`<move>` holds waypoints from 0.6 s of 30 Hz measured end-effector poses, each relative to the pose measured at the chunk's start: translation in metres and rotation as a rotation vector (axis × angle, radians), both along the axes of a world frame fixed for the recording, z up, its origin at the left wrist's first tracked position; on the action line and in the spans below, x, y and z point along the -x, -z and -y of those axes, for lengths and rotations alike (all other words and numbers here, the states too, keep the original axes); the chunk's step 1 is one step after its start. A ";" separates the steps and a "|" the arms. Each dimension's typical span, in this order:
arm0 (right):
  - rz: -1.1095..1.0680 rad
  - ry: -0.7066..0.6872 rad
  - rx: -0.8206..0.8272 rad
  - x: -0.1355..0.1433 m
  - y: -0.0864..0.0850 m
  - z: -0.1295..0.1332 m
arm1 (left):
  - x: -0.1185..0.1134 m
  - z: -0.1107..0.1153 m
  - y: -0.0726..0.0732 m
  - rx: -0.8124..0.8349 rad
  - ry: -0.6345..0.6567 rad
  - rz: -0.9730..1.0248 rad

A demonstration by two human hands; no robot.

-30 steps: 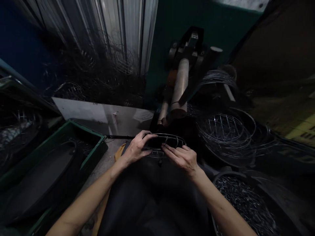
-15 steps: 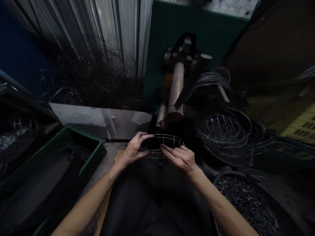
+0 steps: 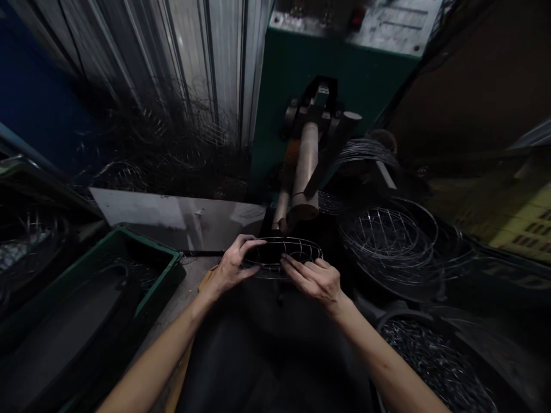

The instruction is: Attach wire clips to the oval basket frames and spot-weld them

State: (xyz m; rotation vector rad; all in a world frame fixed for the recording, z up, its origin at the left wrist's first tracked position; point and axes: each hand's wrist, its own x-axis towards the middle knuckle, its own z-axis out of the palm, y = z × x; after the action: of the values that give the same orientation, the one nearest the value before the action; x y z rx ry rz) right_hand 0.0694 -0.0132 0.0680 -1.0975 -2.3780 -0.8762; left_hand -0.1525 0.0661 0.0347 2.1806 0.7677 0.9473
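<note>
A round wire basket point(image 3: 284, 245) of thin shiny metal is held tilted in front of me, just below the rods of a machine. My left hand point(image 3: 235, 265) grips its left rim, with the thumb below and the fingers above. My right hand point(image 3: 317, 278) is closed at its right side, fingers reaching in over the near edge. What the right fingertips pinch, if anything besides the basket wire, is too dark to make out. Beyond the basket juts the machine's thick metal rod point(image 3: 306, 166), with a dark slanted bar point(image 3: 331, 155) beside it.
The green machine body point(image 3: 361, 74) stands ahead. On the right are a tub of wire rings and grids point(image 3: 387, 235) and a bucket of small metal pieces point(image 3: 434, 355). A green crate point(image 3: 159, 292) sits at left, behind it a pale board point(image 3: 172, 218) and tangled wire point(image 3: 172, 132).
My view has tipped up slightly, so the machine's top panel shows more. Both hands keep their hold on the wire basket, with little visible movement.
</note>
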 end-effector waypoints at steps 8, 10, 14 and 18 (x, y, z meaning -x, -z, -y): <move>-0.016 0.034 -0.056 0.002 0.004 -0.008 | -0.006 -0.010 0.015 -0.041 -0.005 0.067; 0.003 0.044 -0.051 0.001 0.006 -0.009 | -0.007 -0.011 0.018 -0.044 -0.001 0.072; 0.008 0.052 -0.058 -0.001 0.007 -0.012 | -0.009 -0.016 0.018 -0.052 0.006 0.092; 0.021 0.068 -0.059 -0.002 0.009 -0.014 | -0.012 -0.019 0.019 -0.062 -0.001 0.089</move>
State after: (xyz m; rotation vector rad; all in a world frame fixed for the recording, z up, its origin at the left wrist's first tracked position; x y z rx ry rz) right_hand 0.0712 0.0012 0.0594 -1.1573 -2.3279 -0.9794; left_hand -0.1407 0.0854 0.0155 2.1755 0.7061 1.0742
